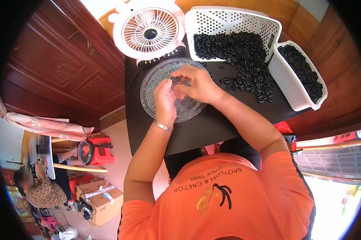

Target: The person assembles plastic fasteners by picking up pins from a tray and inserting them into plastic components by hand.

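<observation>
Above a round clear tub of small grey pieces, both my hands meet at the fingertips. A small black two-holed plastic piece sits between them. My right hand comes in from the right, its thumb and fingers curled around the piece. My left hand, with a bracelet on the wrist, is closed against the piece from the left. Its inner fingers are partly hidden, and anything else pinched there is too small to make out.
A white basket lies tipped, spilling black pieces across the black table. To its right stands a white bin full of black pieces. A pink-white fan stands behind the tub. At far left, another person sits near a cardboard box.
</observation>
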A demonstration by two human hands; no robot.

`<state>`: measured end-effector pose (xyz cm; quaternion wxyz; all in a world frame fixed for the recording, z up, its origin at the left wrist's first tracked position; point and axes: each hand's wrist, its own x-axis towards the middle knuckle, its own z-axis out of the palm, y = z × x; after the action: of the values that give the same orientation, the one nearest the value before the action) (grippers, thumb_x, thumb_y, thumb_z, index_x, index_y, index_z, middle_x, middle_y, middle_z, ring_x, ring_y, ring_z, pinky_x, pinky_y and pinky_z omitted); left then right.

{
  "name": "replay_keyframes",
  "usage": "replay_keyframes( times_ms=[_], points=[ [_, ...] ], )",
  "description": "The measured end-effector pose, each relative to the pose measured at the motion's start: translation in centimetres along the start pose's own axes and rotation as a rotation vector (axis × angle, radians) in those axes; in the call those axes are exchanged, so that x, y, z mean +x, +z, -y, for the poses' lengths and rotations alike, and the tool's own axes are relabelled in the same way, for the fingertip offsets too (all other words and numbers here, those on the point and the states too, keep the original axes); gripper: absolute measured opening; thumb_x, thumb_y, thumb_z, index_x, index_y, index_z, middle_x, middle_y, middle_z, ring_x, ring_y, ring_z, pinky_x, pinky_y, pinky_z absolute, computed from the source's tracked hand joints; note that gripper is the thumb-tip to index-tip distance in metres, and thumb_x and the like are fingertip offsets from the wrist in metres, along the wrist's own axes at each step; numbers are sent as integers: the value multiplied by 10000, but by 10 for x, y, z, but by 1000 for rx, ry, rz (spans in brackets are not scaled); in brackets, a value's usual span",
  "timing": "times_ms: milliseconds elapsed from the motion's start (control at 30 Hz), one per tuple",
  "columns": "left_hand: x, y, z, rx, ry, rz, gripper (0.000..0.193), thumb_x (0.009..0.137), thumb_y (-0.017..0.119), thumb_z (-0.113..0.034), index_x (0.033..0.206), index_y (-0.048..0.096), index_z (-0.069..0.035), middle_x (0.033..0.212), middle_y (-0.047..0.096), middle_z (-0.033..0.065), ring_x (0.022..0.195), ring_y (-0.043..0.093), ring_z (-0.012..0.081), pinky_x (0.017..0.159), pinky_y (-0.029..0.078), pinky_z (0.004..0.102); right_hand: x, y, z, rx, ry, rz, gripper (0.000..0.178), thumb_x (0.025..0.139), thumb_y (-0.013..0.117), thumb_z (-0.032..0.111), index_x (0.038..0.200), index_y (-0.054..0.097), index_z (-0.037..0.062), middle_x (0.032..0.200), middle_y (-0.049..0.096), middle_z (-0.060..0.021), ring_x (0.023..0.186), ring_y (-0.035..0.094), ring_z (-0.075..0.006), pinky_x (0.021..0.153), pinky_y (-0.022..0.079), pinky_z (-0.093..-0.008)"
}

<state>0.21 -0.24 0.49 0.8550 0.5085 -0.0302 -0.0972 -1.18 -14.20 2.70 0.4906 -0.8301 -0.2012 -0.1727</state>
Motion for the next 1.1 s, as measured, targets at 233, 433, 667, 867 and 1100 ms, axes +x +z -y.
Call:
replay_keyframes(
  times_ms=[233,433,667,867,1100],
  points=[
    [5,-9,-3,115,51,138,182,877,479,-217,842,531,-47,685,572,63,577,549,155,533,439,274,3,-3,-7,-65,-212,3,318,682,709,78,988,629,43,882,607,-104,821,584,-272,732,470,-351],
    [2,-4,1,122,147,90,145,859,502,-155,770,541,-48,643,538,33,516,507,110,468,400,232,-2,4,-3,-111,-154,-68,328,686,726,109,990,626,41,878,613,-118,778,603,-257,692,485,-347],
    [-1,-3,-5,171,109,31,199,874,480,-173,817,562,-1,639,597,99,494,529,144,472,404,245,-2,2,-2,-144,-213,-92,324,691,737,142,983,639,43,789,619,-123,695,611,-268,648,489,-353],
    [-2,-5,-5,122,124,54,188,849,504,-147,799,579,18,620,589,85,466,513,130,442,392,234,-2,2,0,-148,-247,-97,291,706,730,161,959,646,42,770,622,-121,693,613,-275,634,490,-350],
    [-5,-4,-5,155,158,45,192,835,512,-149,741,569,8,576,548,57,458,497,114,429,373,224,-2,0,4,-169,-248,-79,245,721,714,153,931,649,44,778,632,-128,705,621,-289,625,494,-351]
  ],
)
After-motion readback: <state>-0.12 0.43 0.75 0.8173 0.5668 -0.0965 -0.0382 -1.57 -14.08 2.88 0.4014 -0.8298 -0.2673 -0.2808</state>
